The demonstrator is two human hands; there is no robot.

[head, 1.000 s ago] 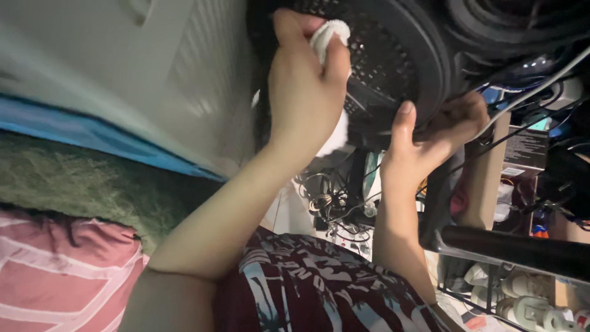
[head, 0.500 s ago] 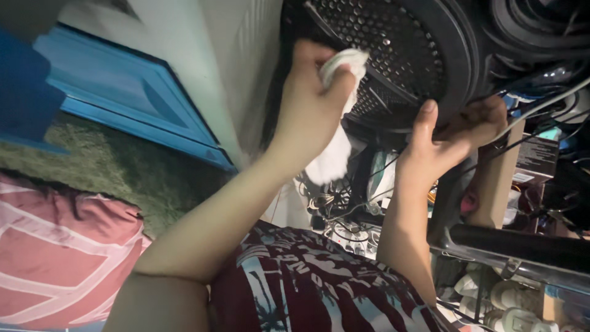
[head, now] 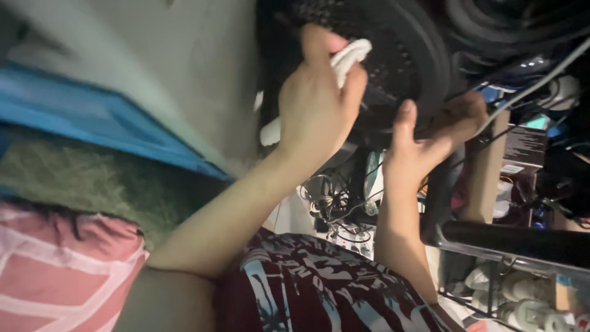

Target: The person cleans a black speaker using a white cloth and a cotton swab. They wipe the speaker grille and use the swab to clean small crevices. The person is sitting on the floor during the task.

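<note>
White cloth [head: 347,55] sat bunched in our left hand [head: 316,107], fingers curled tight around it and pressing it against the black perforated grille [head: 393,61] of the round fan. Our right hand [head: 430,144] gripped the grille's lower rim, thumb raised along the front, fingers wrapped behind. Tangled cables [head: 335,203] hung below, and a blue frame [head: 104,126] ran beside the pale wall [head: 184,67].

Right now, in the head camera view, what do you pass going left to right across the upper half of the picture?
Blue frame → pale wall panel → left hand gripping a white cloth → black perforated round grille → right hand on its rim → tangled cables.
</note>
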